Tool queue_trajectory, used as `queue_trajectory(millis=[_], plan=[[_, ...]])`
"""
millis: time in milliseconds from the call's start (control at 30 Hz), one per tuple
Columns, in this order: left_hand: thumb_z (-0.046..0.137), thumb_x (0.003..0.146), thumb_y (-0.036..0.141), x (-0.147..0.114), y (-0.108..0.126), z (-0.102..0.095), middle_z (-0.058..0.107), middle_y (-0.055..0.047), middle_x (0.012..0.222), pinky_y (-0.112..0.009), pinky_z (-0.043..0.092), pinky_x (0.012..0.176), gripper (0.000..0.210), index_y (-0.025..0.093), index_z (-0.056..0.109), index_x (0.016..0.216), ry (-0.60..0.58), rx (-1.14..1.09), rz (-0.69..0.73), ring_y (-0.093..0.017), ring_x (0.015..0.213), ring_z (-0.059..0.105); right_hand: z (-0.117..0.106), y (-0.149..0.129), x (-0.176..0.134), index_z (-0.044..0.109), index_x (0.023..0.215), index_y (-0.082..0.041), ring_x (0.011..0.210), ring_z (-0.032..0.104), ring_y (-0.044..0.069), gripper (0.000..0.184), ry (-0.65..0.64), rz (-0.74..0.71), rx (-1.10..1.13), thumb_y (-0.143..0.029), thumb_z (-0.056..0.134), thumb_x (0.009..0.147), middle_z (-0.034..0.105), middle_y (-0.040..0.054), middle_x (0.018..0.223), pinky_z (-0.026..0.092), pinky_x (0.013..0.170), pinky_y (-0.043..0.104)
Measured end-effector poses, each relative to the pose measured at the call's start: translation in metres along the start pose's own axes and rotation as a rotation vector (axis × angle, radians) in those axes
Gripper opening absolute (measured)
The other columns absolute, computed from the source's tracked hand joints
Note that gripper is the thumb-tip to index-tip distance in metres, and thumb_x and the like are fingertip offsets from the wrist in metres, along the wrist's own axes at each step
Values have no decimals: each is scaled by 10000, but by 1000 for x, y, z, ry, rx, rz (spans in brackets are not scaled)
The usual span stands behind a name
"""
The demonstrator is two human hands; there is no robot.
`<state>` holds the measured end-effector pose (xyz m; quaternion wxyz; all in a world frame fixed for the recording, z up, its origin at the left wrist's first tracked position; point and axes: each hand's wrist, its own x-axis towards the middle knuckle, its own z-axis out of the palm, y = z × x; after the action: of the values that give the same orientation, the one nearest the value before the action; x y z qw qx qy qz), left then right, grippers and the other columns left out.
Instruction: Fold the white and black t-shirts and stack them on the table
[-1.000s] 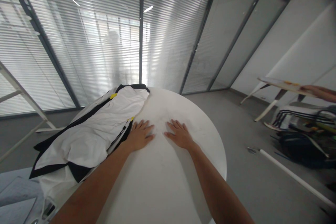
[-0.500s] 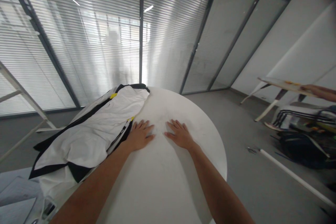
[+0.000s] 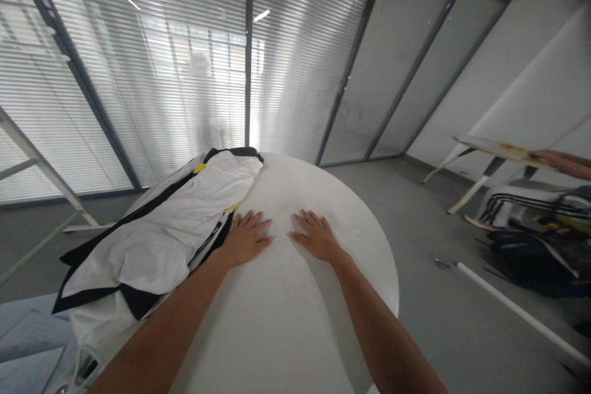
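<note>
My left hand (image 3: 248, 238) lies flat with its fingers spread on a round white table (image 3: 277, 301). Right beside it, on the left half of the tabletop, is a white garment (image 3: 161, 228) with black edging and small yellow patches; it is spread lengthwise, wrinkled, and hangs over the near left edge. The left fingers are at its black border, and I cannot tell whether they touch it. My right hand (image 3: 316, 235) also rests palm down on the bare tabletop, fingers spread. Neither hand holds anything.
Glass partitions with blinds (image 3: 194, 92) stand behind the table. A white metal frame (image 3: 41, 166) is at the left, with papers (image 3: 32, 345) below. To the right are a white pole (image 3: 521, 311), a dark bag (image 3: 530, 261), and another table (image 3: 498, 149) with another person's hand (image 3: 549, 157).
</note>
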<state>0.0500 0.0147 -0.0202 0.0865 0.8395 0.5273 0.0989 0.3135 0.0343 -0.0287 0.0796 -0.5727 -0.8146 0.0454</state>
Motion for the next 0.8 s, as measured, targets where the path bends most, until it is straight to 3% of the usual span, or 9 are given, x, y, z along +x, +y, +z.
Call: queue_trajectory(millis=[633,800], plan=[[286,926,623,-1,6,-2,299,-57,1573,-558,146,1155,620,317,413,1450,16,34,-13,-321,1452,212,-7,-3,-3,339,1493,-297,1457,200,275,698,0,-8,5,-682,325,911,253,40,1579,158,1155,520],[373,942,450,-17,7,-23,505,-45,1443,-420,286,1139,473,275,547,1345,5,-1,17,-233,1351,421,-5,-1,-1,339,1494,-300,1459,191,284,708,-1,8,16,-689,343,902,256,47,1578,136,1158,516]])
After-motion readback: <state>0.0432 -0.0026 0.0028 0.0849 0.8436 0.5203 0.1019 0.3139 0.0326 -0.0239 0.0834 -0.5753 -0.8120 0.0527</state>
